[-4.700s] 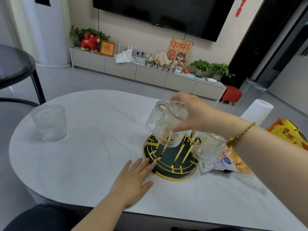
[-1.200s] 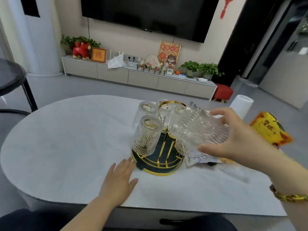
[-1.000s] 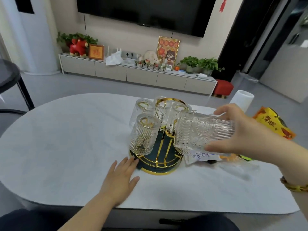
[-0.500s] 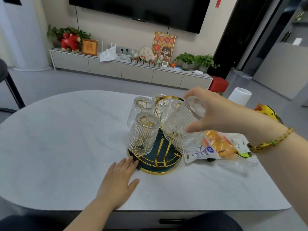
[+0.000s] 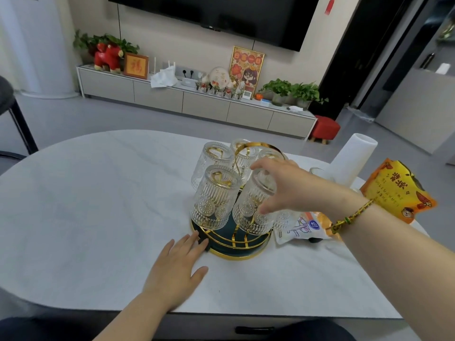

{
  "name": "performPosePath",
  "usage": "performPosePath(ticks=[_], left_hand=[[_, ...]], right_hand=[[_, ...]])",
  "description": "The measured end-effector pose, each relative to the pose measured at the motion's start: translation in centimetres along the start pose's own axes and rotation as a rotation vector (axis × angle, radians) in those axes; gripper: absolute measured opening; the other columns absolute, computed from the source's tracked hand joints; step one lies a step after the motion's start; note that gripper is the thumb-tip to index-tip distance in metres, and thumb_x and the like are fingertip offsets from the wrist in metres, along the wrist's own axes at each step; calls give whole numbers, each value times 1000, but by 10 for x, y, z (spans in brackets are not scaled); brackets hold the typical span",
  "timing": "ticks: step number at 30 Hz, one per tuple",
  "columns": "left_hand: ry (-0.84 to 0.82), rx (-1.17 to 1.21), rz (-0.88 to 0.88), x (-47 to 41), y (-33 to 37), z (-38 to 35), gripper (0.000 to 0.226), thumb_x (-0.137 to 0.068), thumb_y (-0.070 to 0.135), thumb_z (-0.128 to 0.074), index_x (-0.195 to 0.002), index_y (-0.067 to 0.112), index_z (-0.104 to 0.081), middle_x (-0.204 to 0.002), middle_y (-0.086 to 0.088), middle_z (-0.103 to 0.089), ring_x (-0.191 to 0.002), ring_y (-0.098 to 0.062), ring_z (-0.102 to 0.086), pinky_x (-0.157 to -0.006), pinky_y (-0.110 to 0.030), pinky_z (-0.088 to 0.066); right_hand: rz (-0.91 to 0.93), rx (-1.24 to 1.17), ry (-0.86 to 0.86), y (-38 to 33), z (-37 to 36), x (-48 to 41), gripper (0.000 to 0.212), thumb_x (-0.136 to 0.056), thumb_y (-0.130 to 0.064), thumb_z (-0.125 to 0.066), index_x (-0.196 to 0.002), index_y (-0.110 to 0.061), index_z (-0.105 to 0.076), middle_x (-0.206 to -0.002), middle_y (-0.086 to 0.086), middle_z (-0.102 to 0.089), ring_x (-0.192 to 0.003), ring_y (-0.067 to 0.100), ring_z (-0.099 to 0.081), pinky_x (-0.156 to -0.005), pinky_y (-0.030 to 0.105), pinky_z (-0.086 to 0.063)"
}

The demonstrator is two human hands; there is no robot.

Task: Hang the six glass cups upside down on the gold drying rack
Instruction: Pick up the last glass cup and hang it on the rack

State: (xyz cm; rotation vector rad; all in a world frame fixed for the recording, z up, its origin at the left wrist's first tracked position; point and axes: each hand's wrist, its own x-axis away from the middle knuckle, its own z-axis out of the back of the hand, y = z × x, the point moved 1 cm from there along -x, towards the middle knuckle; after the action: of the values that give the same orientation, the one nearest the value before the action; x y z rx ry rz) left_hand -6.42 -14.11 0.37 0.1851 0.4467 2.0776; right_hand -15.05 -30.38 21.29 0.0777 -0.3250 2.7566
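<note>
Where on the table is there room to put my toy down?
The big bare stretch of white table left of the gold drying rack is free, up to the far edge. The strip in front of the rack, right of the left hand, is free too. Right of the rack is crowded: snack bags and a white cylinder.

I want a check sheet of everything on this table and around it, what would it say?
Surface: white table, bare on its left half.
Job's things: gold rack near the middle; ribbed cups hang on it upside down, front left cup among them.
Clutter: orange snack bag, small packet, white roll, all right of the rack.
Grips: right hand holds a cup mouth down on the rack; left hand lies flat, fingertips at the rack's base.
Cables: nothing seen.
Surroundings: TV on the wall, low cabinet with plants and ornaments, red stool.
</note>
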Motion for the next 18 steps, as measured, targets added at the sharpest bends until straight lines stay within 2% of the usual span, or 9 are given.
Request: performPosePath(ticks=[11,18], left_hand=[[5,13,-2,-1,0,-1,55,-94,44,-31,-142,34,-7,-157,5,0,-143,-10,-1,-117,-32,3],[9,5,2,-1,0,-1,55,-94,44,-31,-142,34,-7,-157,5,0,-143,-10,-1,-117,-32,3]], right_hand=[[19,74,1,2,-22,-6,89,-63,-30,-75,-134,-26,-21,-138,3,-36,-125,23,-26,-102,39,-29],[35,219,-12,7,-26,-7,91,-63,-43,-72,-135,-22,-20,-140,3,-39,-126,24,-30,-104,39,-15]])
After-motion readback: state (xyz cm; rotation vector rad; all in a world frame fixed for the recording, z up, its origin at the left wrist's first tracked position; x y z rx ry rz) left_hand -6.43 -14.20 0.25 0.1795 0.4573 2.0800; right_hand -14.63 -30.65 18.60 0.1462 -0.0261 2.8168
